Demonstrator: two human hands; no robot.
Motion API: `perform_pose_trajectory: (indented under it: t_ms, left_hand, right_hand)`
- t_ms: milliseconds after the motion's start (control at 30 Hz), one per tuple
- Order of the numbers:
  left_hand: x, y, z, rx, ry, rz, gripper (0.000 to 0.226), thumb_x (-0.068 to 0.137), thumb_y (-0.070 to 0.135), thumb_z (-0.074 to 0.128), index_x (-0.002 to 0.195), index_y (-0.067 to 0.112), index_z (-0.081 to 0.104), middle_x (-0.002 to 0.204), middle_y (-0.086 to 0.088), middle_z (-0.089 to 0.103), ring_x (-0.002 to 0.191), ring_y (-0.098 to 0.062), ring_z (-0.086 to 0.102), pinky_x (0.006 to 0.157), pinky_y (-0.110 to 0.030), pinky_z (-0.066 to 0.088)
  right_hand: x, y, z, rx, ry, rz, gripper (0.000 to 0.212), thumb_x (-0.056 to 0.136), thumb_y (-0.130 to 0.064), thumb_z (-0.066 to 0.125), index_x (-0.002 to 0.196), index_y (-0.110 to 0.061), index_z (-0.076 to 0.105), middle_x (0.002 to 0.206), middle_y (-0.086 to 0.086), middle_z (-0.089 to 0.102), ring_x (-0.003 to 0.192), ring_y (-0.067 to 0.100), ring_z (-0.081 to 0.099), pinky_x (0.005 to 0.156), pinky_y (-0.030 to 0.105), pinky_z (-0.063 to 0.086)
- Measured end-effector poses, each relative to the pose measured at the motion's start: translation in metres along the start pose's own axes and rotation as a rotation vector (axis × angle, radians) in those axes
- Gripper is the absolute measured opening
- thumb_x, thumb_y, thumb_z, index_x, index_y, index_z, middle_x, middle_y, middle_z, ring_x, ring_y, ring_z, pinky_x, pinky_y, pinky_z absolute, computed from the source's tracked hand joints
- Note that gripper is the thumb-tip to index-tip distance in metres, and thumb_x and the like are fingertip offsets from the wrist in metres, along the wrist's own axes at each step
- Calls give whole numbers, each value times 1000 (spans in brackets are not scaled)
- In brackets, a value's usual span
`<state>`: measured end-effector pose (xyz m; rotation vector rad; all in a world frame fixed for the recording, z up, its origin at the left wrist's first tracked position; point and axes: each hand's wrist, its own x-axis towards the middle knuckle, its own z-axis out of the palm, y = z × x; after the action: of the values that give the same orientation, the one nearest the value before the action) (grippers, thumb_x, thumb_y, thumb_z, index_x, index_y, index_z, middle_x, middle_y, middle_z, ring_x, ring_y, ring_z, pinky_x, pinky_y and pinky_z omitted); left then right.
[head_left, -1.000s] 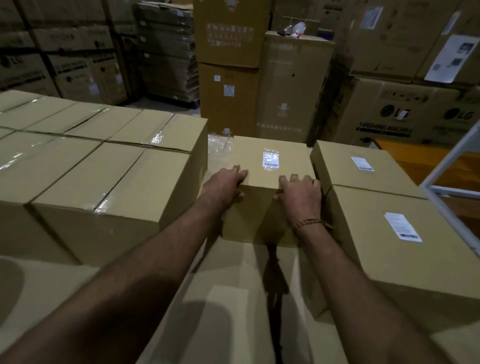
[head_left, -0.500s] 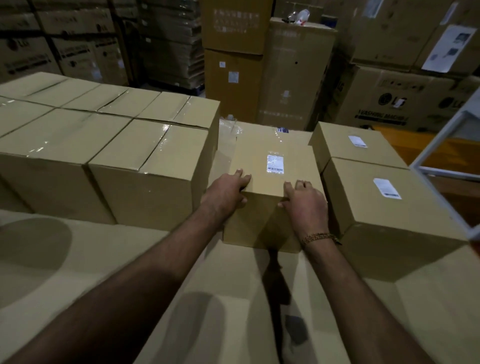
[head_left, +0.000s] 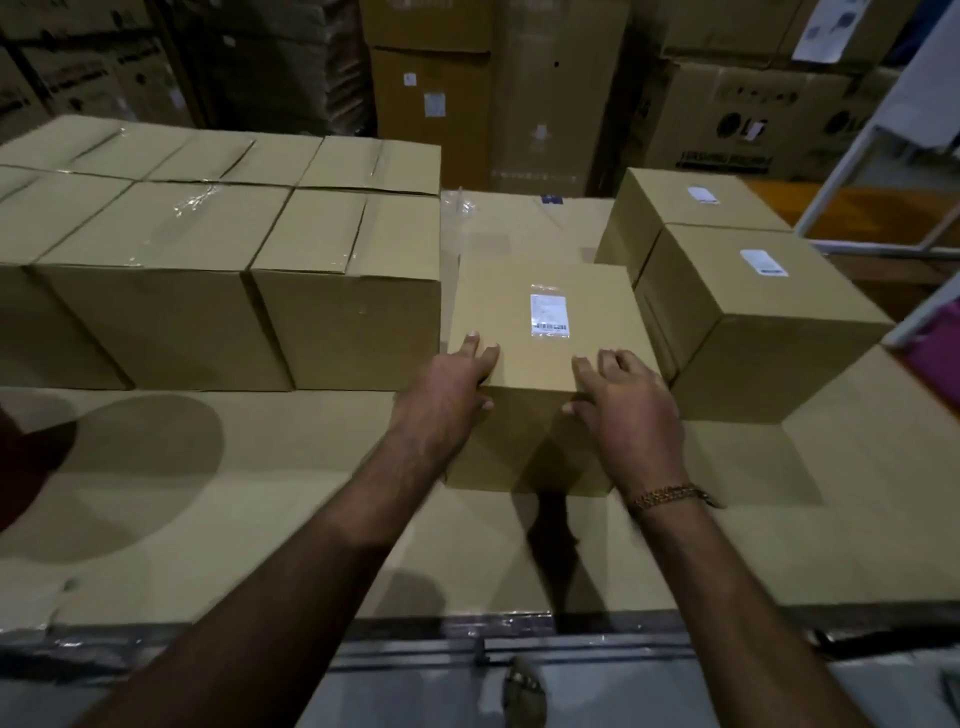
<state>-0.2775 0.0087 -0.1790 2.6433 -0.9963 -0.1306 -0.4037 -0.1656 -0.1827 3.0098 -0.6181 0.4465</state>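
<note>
A brown cardboard box (head_left: 540, 291) with a white barcode label (head_left: 549, 315) on top stands on a flat cardboard surface (head_left: 260, 499), in the gap between other boxes. My left hand (head_left: 447, 384) rests on its near left top corner, fingers straight over the top and thumb on the front face. My right hand (head_left: 623, 400), with a gold bracelet at the wrist, lies on the near right top edge, fingers spread over the top and thumb on the front.
A block of several taped boxes (head_left: 208, 270) stands to the left. Two labelled boxes (head_left: 748, 312) stand close on the right. Tall stacked cartons (head_left: 727, 114) fill the background. A white metal frame (head_left: 878, 156) is at far right. The surface's near edge (head_left: 467, 623) drops to the floor.
The view has pulled back and tilted down, showing the surface's near edge and floor. The box has come towards me, with both hands still on its near top edge.
</note>
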Motion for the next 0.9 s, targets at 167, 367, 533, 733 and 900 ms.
perform_pose_trajectory:
  t_ms: [167,367,533,733,900]
  left_hand:
    - [-64,-20,-12,-22,-4,0,75,101,23,67,163,35,27,173,9,14,142,-28,48,106,-51,52]
    - [-106,-26,-20,-69,-16,-3,74,100,22,68,162,38,30,172,14,16,144,-27,45,111,-51,48]
    - [-119,-14,-14,-91,-11,-14,76,100,21,68,162,37,27,172,13,14,146,-26,45,112,-50,47]
    - [-125,-2,-1,-88,28,-14,76,101,26,67,163,36,25,173,11,10,143,-24,47,110,-45,49]
    - [-120,10,5,-123,65,-8,76,100,27,69,162,38,26,172,13,12,143,-23,48,111,-41,48]
  right_hand:
    - [-51,-39,-16,22,38,5,59,85,-36,82,138,-15,67,139,19,65,132,39,56,101,48,50]
    - [-93,-55,-22,44,55,36,58,92,-45,75,144,-24,62,148,8,60,140,31,48,106,46,46]
    - [-105,-42,-26,74,74,12,58,90,-44,78,143,-25,64,148,7,60,140,29,48,108,43,45]
    - [-108,-21,-26,134,77,-23,59,87,-42,82,141,-26,66,149,7,61,141,29,49,110,46,45]
    - [-103,0,-19,173,78,-26,59,85,-42,84,139,-26,68,149,7,60,140,30,50,111,48,47]
